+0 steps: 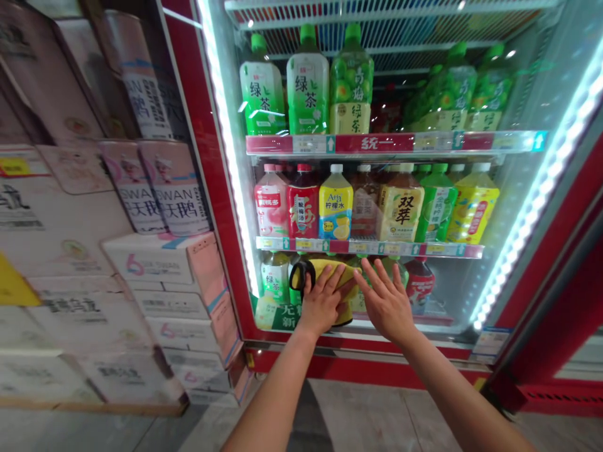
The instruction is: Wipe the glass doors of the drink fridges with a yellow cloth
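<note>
A yellow cloth with black edging lies against the glass door of a red-framed drinks cooler, at the height of the bottom shelf. My left hand is spread flat over the cloth, which bunches around its fingers, with a black-rimmed fold at the left. Just right of it, my right hand has its fingers stretched out against the glass, its fingertips near the cloth's right edge. Behind the glass, bottles stand on three shelves, among them a yellow and blue bottle and a green tea bottle.
Stacked white and pink cartons stand left of the cooler, with tall SWAN cans on top. Bright light strips run down both door sides. Another red cabinet is at the right. Below lies a grey tiled floor.
</note>
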{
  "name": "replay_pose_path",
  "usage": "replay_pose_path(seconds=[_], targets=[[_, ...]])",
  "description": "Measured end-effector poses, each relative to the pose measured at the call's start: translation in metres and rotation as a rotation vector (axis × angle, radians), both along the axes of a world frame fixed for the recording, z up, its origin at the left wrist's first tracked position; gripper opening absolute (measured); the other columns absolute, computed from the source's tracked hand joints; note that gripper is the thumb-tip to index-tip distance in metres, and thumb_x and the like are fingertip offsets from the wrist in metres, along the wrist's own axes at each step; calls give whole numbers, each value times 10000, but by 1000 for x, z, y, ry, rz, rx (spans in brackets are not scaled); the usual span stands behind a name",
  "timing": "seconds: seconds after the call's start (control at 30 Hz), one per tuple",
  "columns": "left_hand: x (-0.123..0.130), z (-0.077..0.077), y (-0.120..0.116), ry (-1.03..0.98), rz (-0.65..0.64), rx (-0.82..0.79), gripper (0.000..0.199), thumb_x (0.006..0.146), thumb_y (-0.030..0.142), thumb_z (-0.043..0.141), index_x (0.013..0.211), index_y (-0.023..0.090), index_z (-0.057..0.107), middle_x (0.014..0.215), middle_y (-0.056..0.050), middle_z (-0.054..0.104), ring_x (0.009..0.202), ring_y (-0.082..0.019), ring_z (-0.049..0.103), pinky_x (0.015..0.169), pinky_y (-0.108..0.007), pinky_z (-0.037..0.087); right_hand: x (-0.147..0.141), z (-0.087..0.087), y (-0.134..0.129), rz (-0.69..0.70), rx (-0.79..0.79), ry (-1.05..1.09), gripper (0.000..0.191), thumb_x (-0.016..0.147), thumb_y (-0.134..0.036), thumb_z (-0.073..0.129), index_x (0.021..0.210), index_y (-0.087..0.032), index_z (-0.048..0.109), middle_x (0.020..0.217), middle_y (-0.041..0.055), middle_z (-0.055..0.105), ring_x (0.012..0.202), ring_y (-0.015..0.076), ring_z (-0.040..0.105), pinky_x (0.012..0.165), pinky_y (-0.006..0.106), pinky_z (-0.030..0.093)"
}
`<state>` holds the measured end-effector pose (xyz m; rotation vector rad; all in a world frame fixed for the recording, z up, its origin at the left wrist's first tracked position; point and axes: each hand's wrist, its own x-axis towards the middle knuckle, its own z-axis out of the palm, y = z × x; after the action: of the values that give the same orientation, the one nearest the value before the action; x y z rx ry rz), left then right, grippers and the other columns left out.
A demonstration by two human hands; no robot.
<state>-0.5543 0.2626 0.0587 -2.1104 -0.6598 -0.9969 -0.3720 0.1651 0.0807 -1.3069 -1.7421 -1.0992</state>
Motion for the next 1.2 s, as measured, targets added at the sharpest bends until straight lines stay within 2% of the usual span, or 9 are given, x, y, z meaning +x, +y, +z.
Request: replay_pose_path(seconds=[0.13, 0.33, 0.47, 0.57, 0.67, 0.77, 0.87, 1.0, 1.2], targets=[[-20, 21, 11, -300, 93, -27, 657, 911, 407, 629, 1535, 327, 440, 1691, -64, 257, 1589, -325, 118, 1263, -616, -57, -6, 2, 6, -10, -29, 24, 648, 951, -87, 495, 1565, -271, 399, 1616, 81, 405, 1557, 258, 254, 1292, 568, 139], [-30, -32, 9, -218, 98, -21, 675, 870, 465, 691, 1499, 309, 500, 1681, -84, 285, 1593, -334, 26, 1262, -624, -64, -23, 1, 13, -1, -50, 29, 651, 942, -76, 496, 1557, -272, 415, 1614, 79, 406, 1555, 261, 262, 1291, 566, 148], [-37, -5, 13, -69, 82, -28, 619, 878, 505, 682, 1465, 385, 528, 1651, -17, 368, 1598, -292, 58, 1258, -578, -141, -37, 3, 15, 54, -39, -3, 635, 954, -79, 486, 1552, -280, 420, 1605, 70, 423, 1551, 250, 270, 1298, 545, 126], [-53, 17, 19, -275, 170, -50, 652, 919, 443, 633, 1532, 331, 442, 1699, -64, 237, 1595, -317, 65, 1257, -622, -76, -44, 5, 16, 70, -26, 9, 651, 957, -79, 491, 1565, -291, 396, 1605, 69, 419, 1551, 254, 269, 1298, 553, 122], [-64, 1, 18, -473, 263, -78, 706, 939, 362, 600, 1585, 241, 342, 1719, -138, 48, 1588, -365, 18, 1244, -672, 14, -49, 6, 16, 73, -30, 22, 661, 955, -85, 500, 1575, -282, 379, 1620, 79, 390, 1558, 268, 244, 1292, 572, 141], [-63, -20, 15, -391, 240, -100, 753, 912, 345, 643, 1590, 247, 331, 1717, -144, 10, 1579, -394, -3, 1232, -696, 50, -56, 4, 17, 100, -33, 5, 657, 947, -92, 515, 1571, -256, 391, 1621, 90, 388, 1570, 272, 198, 1293, 573, 136], [-62, -6, 19, -319, 194, -110, 733, 905, 370, 660, 1573, 311, 364, 1722, -99, 95, 1584, -379, 24, 1238, -685, 24, -65, 3, 20, 138, -34, -18, 649, 946, -94, 518, 1566, -247, 403, 1613, 85, 405, 1577, 256, 166, 1301, 551, 109], [-67, 21, 25, -530, 233, -171, 668, 956, 340, 569, 1584, 296, 342, 1723, -100, 129, 1587, -359, 82, 1249, -665, 46, -73, 6, 24, 161, -23, -18, 658, 962, -112, 507, 1588, -250, 357, 1629, 81, 372, 1579, 256, 154, 1301, 555, 108], [-68, -44, 20, -883, 348, -380, 592, 1014, 338, 422, 1573, 153, 363, 1696, -230, 151, 1575, -400, 107, 1205, -700, 183, -78, 8, 21, 191, -15, -16, 708, 982, -127, 493, 1629, -266, 241, 1644, 75, 338, 1576, 267, 161, 1294, 568, 133]])
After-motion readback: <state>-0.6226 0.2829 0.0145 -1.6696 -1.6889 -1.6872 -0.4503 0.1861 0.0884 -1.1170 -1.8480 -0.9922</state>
